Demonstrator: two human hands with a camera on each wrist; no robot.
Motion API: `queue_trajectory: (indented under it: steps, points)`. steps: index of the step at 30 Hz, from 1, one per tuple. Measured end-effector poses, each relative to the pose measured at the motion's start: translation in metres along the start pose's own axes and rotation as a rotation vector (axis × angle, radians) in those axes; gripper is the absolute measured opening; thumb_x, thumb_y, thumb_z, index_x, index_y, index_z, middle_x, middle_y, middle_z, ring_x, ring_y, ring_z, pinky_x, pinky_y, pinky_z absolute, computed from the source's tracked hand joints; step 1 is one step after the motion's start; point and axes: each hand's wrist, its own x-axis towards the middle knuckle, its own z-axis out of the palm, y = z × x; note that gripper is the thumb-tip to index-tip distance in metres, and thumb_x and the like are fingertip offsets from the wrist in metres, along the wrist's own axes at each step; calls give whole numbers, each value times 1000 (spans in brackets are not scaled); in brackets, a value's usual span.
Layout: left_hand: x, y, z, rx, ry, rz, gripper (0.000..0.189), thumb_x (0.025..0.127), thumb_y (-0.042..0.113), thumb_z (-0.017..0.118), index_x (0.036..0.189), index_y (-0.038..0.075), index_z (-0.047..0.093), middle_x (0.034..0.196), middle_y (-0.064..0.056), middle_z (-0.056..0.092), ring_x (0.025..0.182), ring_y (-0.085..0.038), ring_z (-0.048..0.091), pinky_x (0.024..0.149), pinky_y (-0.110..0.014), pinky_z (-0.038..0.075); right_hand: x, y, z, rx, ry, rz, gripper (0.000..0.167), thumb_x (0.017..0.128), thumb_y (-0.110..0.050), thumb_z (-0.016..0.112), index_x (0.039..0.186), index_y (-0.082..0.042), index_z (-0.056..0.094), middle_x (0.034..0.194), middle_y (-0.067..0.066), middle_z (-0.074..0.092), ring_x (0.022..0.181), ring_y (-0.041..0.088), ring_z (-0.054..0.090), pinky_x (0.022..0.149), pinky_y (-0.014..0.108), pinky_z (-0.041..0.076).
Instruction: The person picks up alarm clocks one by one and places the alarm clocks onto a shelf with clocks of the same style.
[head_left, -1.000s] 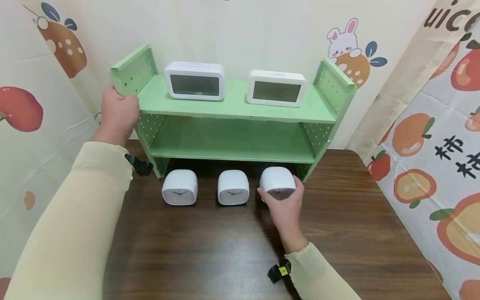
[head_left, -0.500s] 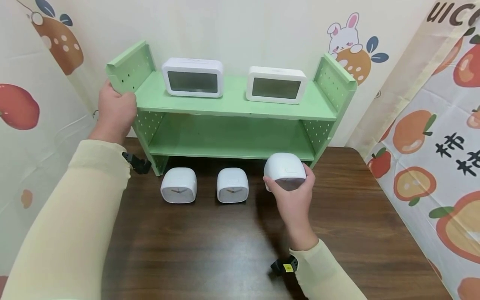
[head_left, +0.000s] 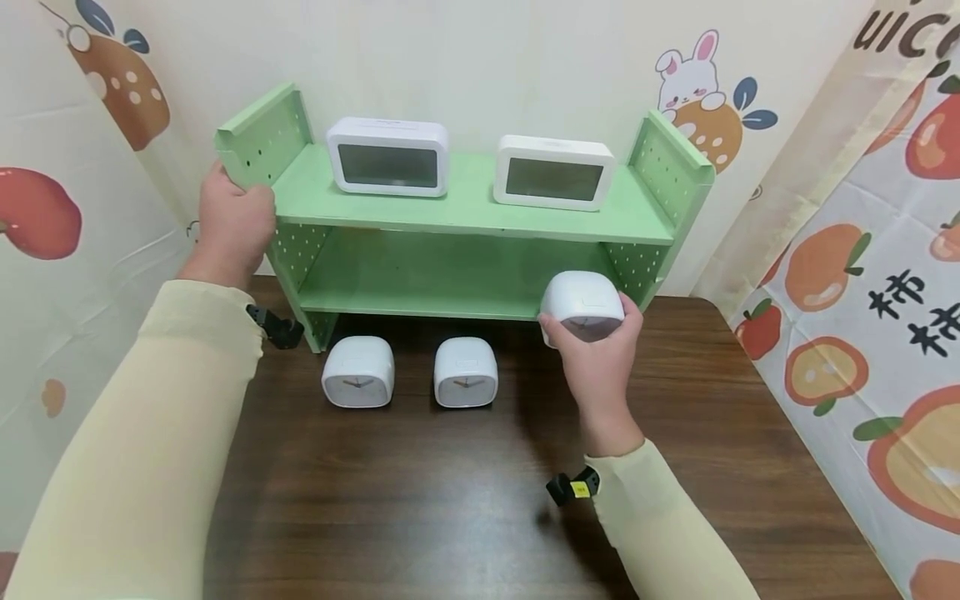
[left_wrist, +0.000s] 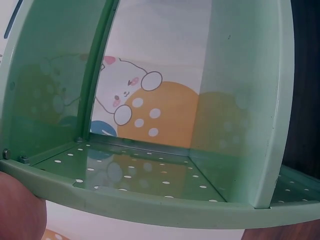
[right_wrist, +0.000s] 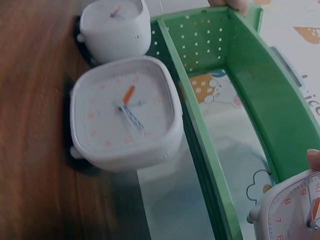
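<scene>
My right hand (head_left: 603, 375) grips a white analog alarm clock (head_left: 579, 293) by its sides, raised off the table in front of the right part of the lower shelf. The same clock (right_wrist: 287, 210) shows its numbered dial at the corner of the right wrist view. With my left hand (head_left: 236, 221) I hold the left side panel of a green two-tier shelf rack (head_left: 457, 271). Two matching white alarm clocks, one at the left (head_left: 358, 360) and one in the middle (head_left: 465, 362), stand on the table before the rack.
Two white digital clocks, left (head_left: 387, 158) and right (head_left: 555, 173), stand on the rack's top tier. The dark wooden table (head_left: 420, 500) extends toward me. Printed curtains (head_left: 825, 325) hang behind and on both sides.
My right hand has lifted the right-hand alarm clock off the table and carried it up and slightly right, to the front of the lower shelf. The left hand keeps its hold.
</scene>
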Motion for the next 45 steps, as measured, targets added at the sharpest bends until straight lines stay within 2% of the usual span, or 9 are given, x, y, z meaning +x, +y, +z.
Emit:
queue_trajectory:
  steps: [6,16,25,36,45]
  points:
    - [0,0,1,3,4,5,63,94,-5,32,149,22,47,151,-2,52,136,-14,45,118,-29,29,17,-3,4,6,8,-13,107,71,-33,95,153,-17,27,144,6,40,125,20,42,97,43,48]
    - [4,-2,0,22,15,-3,64,93,-6,33,149,21,48,150,-2,53,134,-14,45,118,-29,30,38,-2,12,-41,-11,0,112,71,-38,95,154,-13,25,145,8,39,125,21,43,101,38,46]
    - [2,-2,-1,6,-3,-9,65,94,-6,33,149,23,48,151,-1,52,136,-14,44,120,-31,28,50,-3,18,-102,-36,43,115,71,-45,94,155,-16,21,148,7,36,127,22,44,102,37,46]
    - [1,-1,0,26,6,0,62,95,-4,33,149,22,48,150,-2,53,134,-14,45,118,-30,30,64,-2,29,-122,-35,24,115,71,-42,93,155,-12,20,145,9,38,125,23,44,100,36,46]
    - [1,0,-1,5,0,-8,64,94,-5,32,149,23,48,151,-1,52,136,-14,44,119,-30,28,70,-1,35,-127,-45,-15,113,72,-40,92,154,-11,21,145,9,39,127,22,44,103,35,44]
